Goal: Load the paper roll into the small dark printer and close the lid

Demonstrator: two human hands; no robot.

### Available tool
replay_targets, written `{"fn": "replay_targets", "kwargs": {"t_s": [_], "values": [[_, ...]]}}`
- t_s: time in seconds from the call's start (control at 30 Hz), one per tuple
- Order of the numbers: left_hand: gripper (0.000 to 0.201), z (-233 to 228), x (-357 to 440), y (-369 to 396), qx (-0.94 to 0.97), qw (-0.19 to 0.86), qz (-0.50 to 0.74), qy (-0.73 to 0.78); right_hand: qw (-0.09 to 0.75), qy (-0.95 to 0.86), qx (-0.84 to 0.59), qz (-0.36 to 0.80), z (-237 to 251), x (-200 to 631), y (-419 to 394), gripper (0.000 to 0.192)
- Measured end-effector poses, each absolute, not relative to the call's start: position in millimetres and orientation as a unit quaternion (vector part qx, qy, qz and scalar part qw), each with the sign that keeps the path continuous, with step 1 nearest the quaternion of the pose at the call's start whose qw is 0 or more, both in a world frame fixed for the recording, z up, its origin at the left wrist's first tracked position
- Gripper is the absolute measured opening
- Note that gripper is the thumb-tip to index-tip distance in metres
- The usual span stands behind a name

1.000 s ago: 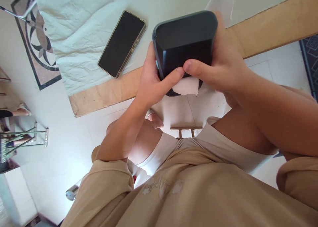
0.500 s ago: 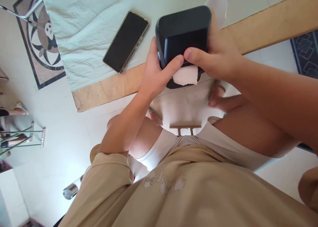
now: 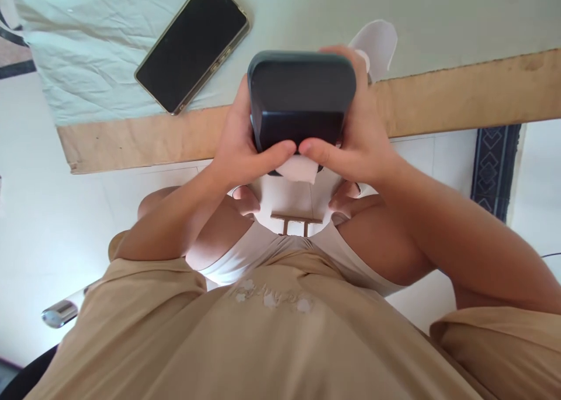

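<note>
I hold a dark, rounded box-shaped device (image 3: 301, 96) in both hands, just above the table's near edge. My left hand (image 3: 241, 149) grips its left side with the thumb across the front. My right hand (image 3: 357, 140) grips the right side, thumb meeting the left thumb at the front. A white piece of paper or tissue (image 3: 298, 169) sticks out beneath the device, under my thumbs. Another white piece (image 3: 377, 41) shows behind my right hand on the table.
A black smartphone (image 3: 193, 44) lies screen up on a pale wrinkled cloth (image 3: 87, 55) covering the wooden table (image 3: 460, 93). Below are my knees, a beige shirt and white tiled floor. A dark patterned rug (image 3: 495, 166) lies at the right.
The device and both hands have dropped lower and shifted slightly left in view, and my thumbs now meet at its front. The view moved closer to the table.
</note>
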State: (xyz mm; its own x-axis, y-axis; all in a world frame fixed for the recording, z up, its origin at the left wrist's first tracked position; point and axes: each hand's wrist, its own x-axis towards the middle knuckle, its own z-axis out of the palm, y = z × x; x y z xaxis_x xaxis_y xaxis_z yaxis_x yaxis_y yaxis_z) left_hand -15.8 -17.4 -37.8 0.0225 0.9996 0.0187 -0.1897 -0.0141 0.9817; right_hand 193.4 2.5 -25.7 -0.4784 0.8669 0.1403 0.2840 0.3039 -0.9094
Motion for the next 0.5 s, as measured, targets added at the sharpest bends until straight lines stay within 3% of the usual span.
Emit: {"fn": "replay_targets", "kwargs": {"t_s": [0.13, 0.3, 0.5], "values": [[0.063, -37, -28, -20, 0.486, 0.575, 0.487, 0.443, 0.321, -0.767, -0.356, 0.427, -25, 197, 2, 0.090], [0.058, -40, -31, -14, 0.439, 0.613, 0.480, 0.448, 0.305, -0.752, -0.365, 0.456, -21, 201, 4, 0.093], [0.048, -28, -14, -18, 0.468, 0.577, 0.514, 0.429, 0.326, -0.744, -0.353, 0.464, -22, 198, 3, 0.094]]}}
